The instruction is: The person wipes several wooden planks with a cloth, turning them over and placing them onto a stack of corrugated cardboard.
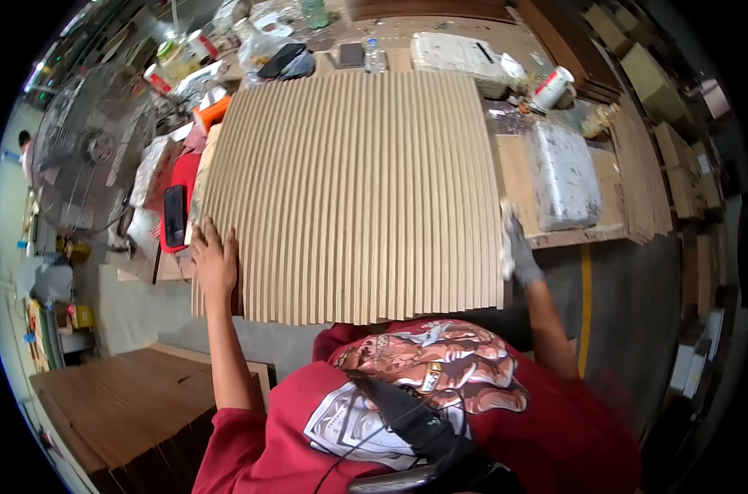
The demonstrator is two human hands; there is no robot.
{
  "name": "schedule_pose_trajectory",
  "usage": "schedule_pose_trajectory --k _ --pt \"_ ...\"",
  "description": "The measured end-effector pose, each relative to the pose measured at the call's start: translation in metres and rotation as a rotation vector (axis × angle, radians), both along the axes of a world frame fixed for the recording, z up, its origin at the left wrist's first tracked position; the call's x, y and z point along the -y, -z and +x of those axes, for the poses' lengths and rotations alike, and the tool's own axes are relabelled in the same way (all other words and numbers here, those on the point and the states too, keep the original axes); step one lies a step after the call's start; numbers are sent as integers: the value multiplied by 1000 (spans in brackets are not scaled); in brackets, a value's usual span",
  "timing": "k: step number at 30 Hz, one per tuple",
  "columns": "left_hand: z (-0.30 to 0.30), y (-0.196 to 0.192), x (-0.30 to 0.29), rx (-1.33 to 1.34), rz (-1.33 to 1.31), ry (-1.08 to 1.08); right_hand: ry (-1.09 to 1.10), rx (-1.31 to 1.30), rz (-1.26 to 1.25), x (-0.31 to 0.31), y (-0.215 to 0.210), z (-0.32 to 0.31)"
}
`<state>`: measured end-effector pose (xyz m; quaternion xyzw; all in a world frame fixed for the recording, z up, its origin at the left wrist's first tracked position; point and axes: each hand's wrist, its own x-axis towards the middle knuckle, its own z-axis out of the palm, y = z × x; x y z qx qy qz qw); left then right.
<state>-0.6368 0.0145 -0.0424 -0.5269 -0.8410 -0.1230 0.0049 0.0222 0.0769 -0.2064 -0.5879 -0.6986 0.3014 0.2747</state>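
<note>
A wide row of thin light-brown wooden strips (353, 198) lies side by side in front of me, their near ends uneven. At the left side of the row, my left hand (215, 259) is bare, with fingers stretched out and resting along the outer strips. My right hand (522, 251), in a grey glove, is at the right side of the row. It is closed on a white wad (507, 239), which is pressed to the outermost strip; whether this is cloth or sponge I cannot make out.
White-wrapped blocks (565, 177) lie right and behind. A phone (175, 216) rests on something red at the left, near a fan (98, 148). Bottles, a white can (553, 89) and bags crowd the table's back. A stack of brown boards (127, 403) stands at lower left.
</note>
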Motion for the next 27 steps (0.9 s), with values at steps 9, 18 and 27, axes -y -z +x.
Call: schedule_pose_trajectory --k 9,18,27 --pt "-6 6 4 -146 19 -7 43 -112 -62 22 -77 -54" --pt "-6 6 1 -127 47 -16 217 -414 -343 -187 -66 -67" --pt "-6 5 4 -127 107 6 248 -320 -305 -103 -67 -55"
